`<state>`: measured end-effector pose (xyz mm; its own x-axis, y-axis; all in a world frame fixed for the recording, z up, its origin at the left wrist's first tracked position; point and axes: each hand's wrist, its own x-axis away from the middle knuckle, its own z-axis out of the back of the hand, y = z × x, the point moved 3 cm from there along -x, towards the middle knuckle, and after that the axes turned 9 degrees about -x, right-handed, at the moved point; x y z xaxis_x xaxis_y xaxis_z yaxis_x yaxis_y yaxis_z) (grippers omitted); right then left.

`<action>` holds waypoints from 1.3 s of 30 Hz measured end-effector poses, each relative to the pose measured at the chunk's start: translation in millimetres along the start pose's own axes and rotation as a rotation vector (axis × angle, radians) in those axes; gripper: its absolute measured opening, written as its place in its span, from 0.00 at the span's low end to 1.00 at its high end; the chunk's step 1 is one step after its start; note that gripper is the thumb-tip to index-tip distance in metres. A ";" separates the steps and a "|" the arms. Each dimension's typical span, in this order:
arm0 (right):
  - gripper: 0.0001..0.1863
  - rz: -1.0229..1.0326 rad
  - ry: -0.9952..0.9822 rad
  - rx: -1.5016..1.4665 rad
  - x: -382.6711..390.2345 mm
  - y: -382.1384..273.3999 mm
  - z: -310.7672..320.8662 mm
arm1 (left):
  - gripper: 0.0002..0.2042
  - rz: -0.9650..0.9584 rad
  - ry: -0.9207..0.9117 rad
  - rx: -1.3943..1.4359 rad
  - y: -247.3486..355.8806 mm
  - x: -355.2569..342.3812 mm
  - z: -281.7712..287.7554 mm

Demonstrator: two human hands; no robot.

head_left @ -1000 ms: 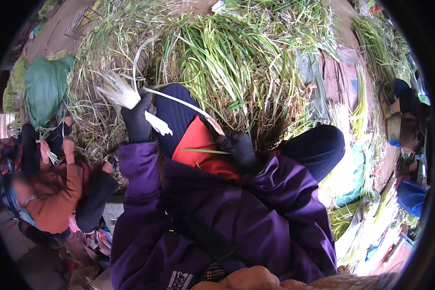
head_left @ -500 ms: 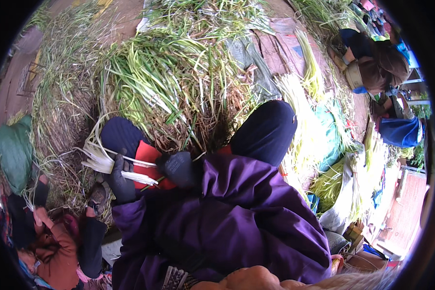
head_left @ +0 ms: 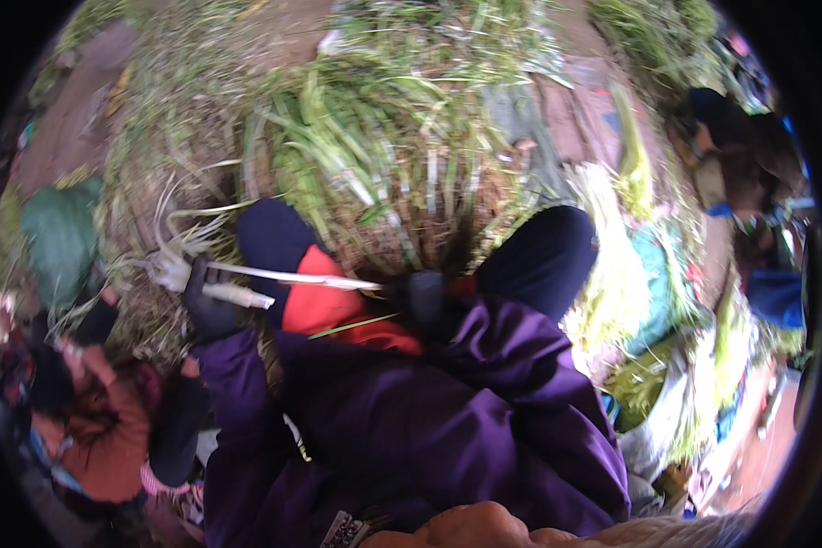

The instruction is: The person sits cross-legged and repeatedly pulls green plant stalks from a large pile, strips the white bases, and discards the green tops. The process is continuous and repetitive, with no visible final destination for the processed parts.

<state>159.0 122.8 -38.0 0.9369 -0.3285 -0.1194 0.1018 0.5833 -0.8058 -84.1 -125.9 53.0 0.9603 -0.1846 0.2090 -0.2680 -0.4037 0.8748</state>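
My left hand (head_left: pixel 208 306), in a dark glove, is closed around a small bunch of white-stemmed spring onions (head_left: pixel 169 272). Their thin, pale ends curl beyond the hand on the left. One long white stalk (head_left: pixel 310 278) stretches from the bunch across my lap to my right hand (head_left: pixel 422 301). That hand, also dark-gloved, appears closed on the stalk's end, though blur and shadow hide the fingers. A thin green leaf (head_left: pixel 352 326) lies over the red cloth (head_left: pixel 329 306) on my lap.
A large heap of green stalks (head_left: pixel 365 164) lies in front of my knees. Pale, trimmed-looking bundles (head_left: pixel 603 265) lie to the right beside a green sack (head_left: pixel 650 274). Another green sack (head_left: pixel 62 242) stands left, near a seated person (head_left: pixel 105 429). More people (head_left: pixel 749 155) sit far right.
My right hand has moved right, away from my left hand, and the long stalk now spans between them. The whole view has shifted and blurred.
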 end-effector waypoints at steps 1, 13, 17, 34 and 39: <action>0.13 -0.152 -0.163 0.186 4.5 10.9 2.2 | 0.10 -0.056 -0.039 0.006 12.7 -6.4 4.7; 0.13 -0.093 -0.154 0.337 -23.4 -41.9 39.3 | 0.07 -0.163 -0.365 0.271 63.4 -8.8 -2.9; 0.12 0.304 0.034 -0.156 -50.8 -88.4 42.9 | 0.08 -0.147 -0.444 0.237 28.7 6.0 -24.4; 0.08 0.052 -0.186 -0.369 -10.5 -105.1 2.6 | 0.16 0.298 -0.342 -0.052 -58.8 110.6 -56.3; 0.10 0.168 -0.366 -0.136 -8.7 -98.7 -4.0 | 0.19 0.338 -0.319 -0.004 -68.3 119.9 -60.5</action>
<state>139.5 65.0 40.3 0.9961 0.0625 -0.0615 -0.0844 0.4948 -0.8649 54.0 -66.2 44.8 0.7476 -0.5717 0.3380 -0.5606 -0.2705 0.7826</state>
